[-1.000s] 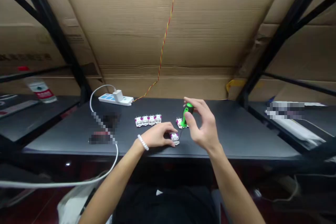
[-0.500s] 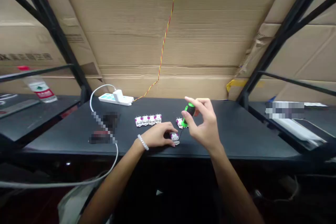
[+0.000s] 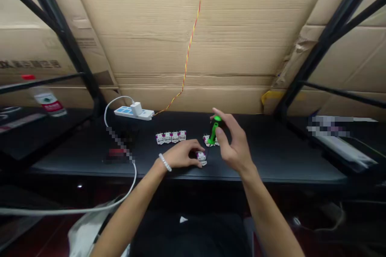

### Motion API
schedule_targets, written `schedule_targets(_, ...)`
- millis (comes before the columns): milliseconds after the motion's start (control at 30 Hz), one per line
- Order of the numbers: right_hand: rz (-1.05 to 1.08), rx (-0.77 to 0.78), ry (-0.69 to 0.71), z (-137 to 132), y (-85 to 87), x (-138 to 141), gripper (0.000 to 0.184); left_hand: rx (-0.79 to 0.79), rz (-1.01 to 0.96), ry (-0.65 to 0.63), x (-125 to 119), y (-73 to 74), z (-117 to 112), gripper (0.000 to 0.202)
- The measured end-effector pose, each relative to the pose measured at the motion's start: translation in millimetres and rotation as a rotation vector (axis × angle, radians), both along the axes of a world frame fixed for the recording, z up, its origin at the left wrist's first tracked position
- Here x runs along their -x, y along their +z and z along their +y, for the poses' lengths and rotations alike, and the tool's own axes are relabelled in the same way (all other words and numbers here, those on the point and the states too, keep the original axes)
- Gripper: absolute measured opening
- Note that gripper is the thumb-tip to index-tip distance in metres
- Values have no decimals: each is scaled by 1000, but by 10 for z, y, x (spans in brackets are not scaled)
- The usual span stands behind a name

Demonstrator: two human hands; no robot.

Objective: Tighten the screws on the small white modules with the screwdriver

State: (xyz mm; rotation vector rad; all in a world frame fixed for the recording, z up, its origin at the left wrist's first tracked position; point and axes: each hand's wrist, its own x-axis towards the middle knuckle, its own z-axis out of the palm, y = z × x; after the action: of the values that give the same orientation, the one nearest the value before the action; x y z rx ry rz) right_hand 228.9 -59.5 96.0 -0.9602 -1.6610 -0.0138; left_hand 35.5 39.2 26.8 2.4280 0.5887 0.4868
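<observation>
My left hand (image 3: 184,154) rests on the black table with thumb and fingers closed round a small white and purple module (image 3: 201,157), perhaps an electrical part; its exact kind is unclear. In my right hand (image 3: 233,142) is a green and black screwdriver (image 3: 214,130), gripped by the handle between thumb and fingers. Its thin shaft points down beside the held module; whether the tip touches it I cannot tell. Partly hidden behind the screwdriver are more such modules (image 3: 206,140). A row of several like modules (image 3: 171,137) lies left of them, beyond my left hand.
A white power strip (image 3: 144,114) with a plugged-in charger (image 3: 136,108) lies at the back left, its white cable (image 3: 134,176) running down over the front edge. A bottle (image 3: 50,102) stands at far left. Black metal posts (image 3: 75,56) frame the table (image 3: 286,148), with cardboard (image 3: 150,28) behind.
The screwdriver has tilted more upright in my right hand, and the fingers have shifted on its handle. My left hand stays on the module.
</observation>
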Motion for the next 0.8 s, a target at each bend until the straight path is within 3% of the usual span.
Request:
schedule_targets(67,-2,-6,9,-7,4,8,39,-2,-8,-10,-1,-7,6,47)
schedule_targets(233,5,-55,-170,6,0,44,32,4,-16,-17,-5,-19,14,48)
schedule_targets(433,39,41,-8,3,-8,26,47,20,-15,-2,-5,-4,-5,48)
schedule_targets(600,11,-27,-143,19,-14,24,31,9,-13,-12,-2,-7,2,48)
schedule_targets(800,-1,61,14,26,-6,15,45,27,-21,-6,2,-8,-1,46)
